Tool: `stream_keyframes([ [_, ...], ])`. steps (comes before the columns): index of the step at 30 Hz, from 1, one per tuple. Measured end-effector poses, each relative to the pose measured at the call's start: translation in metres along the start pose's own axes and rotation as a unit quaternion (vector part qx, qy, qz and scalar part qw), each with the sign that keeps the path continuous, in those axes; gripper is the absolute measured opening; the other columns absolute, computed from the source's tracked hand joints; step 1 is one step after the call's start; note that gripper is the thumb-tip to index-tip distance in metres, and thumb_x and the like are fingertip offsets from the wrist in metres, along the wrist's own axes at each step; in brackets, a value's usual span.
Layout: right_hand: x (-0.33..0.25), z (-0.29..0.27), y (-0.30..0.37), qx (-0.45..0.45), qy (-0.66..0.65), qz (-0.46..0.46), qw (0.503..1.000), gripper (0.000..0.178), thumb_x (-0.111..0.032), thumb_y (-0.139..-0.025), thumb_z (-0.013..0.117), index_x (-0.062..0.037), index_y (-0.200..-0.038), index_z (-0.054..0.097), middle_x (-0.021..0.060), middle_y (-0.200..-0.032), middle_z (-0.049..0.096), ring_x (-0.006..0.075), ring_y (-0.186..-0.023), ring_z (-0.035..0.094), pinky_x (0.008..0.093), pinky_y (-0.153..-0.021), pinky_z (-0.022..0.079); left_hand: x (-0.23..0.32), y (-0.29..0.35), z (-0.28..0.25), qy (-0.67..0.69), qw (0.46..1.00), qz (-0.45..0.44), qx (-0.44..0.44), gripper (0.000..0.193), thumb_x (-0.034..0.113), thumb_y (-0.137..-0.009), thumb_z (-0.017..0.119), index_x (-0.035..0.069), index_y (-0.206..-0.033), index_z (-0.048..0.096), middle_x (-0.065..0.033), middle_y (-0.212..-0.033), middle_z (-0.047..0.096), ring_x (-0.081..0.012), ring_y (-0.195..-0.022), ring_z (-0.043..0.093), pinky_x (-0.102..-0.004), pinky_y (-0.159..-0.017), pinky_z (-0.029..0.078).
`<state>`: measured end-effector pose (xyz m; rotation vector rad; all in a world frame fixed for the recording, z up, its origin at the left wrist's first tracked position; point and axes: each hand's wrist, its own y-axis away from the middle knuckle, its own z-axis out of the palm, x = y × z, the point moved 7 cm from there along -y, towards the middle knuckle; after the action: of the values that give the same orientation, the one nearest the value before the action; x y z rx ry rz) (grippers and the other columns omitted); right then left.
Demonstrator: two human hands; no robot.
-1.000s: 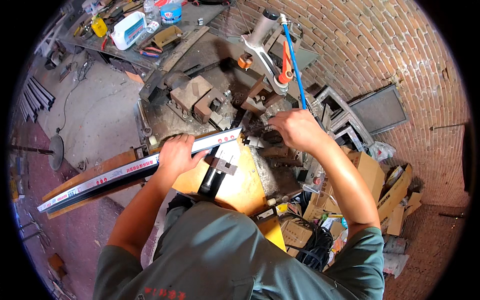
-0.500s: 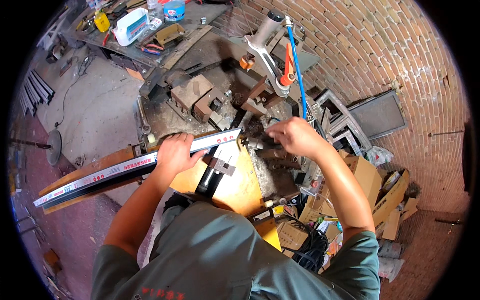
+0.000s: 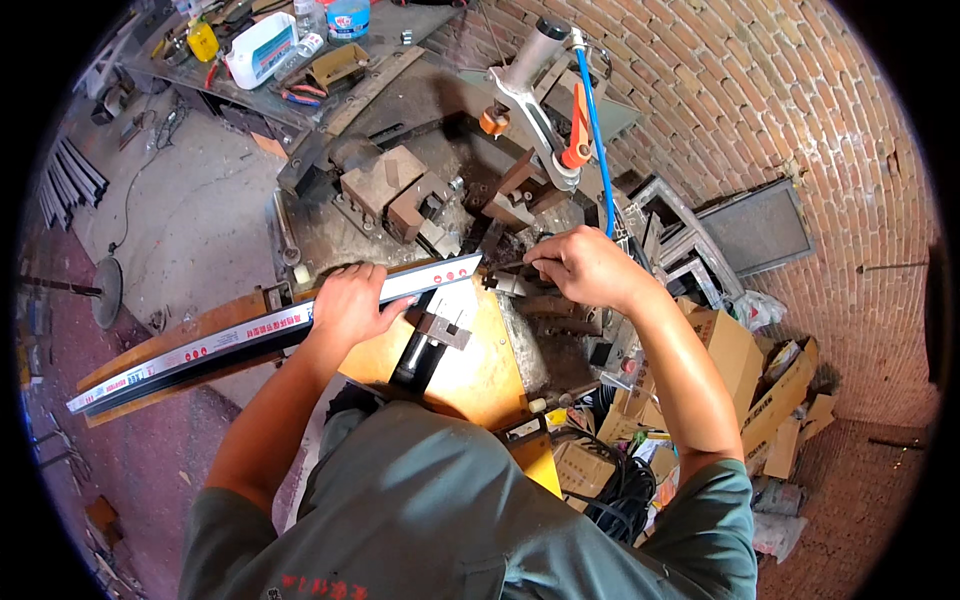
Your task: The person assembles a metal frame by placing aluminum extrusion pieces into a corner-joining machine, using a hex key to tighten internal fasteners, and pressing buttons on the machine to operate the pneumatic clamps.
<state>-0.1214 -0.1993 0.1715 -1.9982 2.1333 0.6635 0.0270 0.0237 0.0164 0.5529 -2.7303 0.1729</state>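
Note:
A long metal profile (image 3: 235, 337) with printed white film lies slantwise along a brown wooden support (image 3: 180, 340), its right end cut at an angle. My left hand (image 3: 350, 300) is closed over the profile, fingers across the top and thumb on the near side. Just beyond the cut end, my right hand (image 3: 582, 268) is closed in a pinch. A thin dark rod (image 3: 518, 265) seems to stick out of its fingers toward the profile's end; its far tip is hard to make out. Below the profile sits a metal clamp block (image 3: 443, 332) on a yellowish plate (image 3: 490, 365).
Past my hands stand machine blocks (image 3: 385, 185) and a cylinder arm (image 3: 535, 125) with an orange lever (image 3: 578, 130) and blue hose (image 3: 597, 140). A bench (image 3: 390, 45) with bottles and pliers is far left. Cardboard boxes (image 3: 730, 355) and a brick wall (image 3: 740, 110) are right.
My right hand has shifted slightly, and the thin dark rod now shows between its fingers and the profile's end. My left hand and the profile have stayed nearly in place.

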Motion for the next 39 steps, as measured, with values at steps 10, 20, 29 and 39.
stream_keyframes([
  [10,0.005,0.02,0.002,-0.03,-0.153,0.087,0.984,0.018,-0.006,-0.098,0.066,0.0032,-0.109,0.078,0.0144,-0.079,0.077,0.0253,-0.071,0.075,0.038,-0.07,0.058,-0.001,0.001,0.002,-0.007,1.0,0.007,0.01,0.056,0.057,-0.095,0.072,0.001,-0.098,0.069,-0.0182,-0.098,0.073,-0.0354,-0.097,0.072,-0.0453,-0.087,0.057],
  [20,0.004,0.032,-0.007,0.093,-0.059,0.066,0.992,0.021,-0.003,-0.092,0.066,0.0024,-0.109,0.077,0.0215,-0.087,0.076,0.0384,-0.081,0.076,0.0433,-0.076,0.06,0.0,0.0,0.001,-0.006,1.0,0.005,0.002,0.056,0.056,-0.095,0.072,0.001,-0.099,0.068,-0.0182,-0.099,0.073,-0.0354,-0.098,0.072,-0.0448,-0.088,0.057],
  [29,0.011,0.036,-0.005,0.138,-0.048,0.088,0.985,0.019,-0.004,-0.094,0.066,0.003,-0.109,0.077,0.0209,-0.086,0.076,0.0385,-0.082,0.076,0.044,-0.078,0.06,0.0,0.001,0.001,0.001,1.0,0.009,0.012,0.055,0.055,-0.094,0.073,0.001,-0.098,0.068,-0.0179,-0.098,0.072,-0.035,-0.097,0.072,-0.0453,-0.086,0.057],
  [39,0.008,0.038,0.0,0.185,-0.014,0.107,0.977,0.02,-0.004,-0.092,0.067,0.0011,-0.108,0.078,0.0226,-0.091,0.076,0.0401,-0.085,0.076,0.0471,-0.079,0.06,0.001,0.001,-0.002,-0.005,1.0,0.011,0.018,0.056,0.056,-0.094,0.073,0.001,-0.098,0.068,-0.0181,-0.097,0.073,-0.0354,-0.096,0.072,-0.0453,-0.085,0.057],
])
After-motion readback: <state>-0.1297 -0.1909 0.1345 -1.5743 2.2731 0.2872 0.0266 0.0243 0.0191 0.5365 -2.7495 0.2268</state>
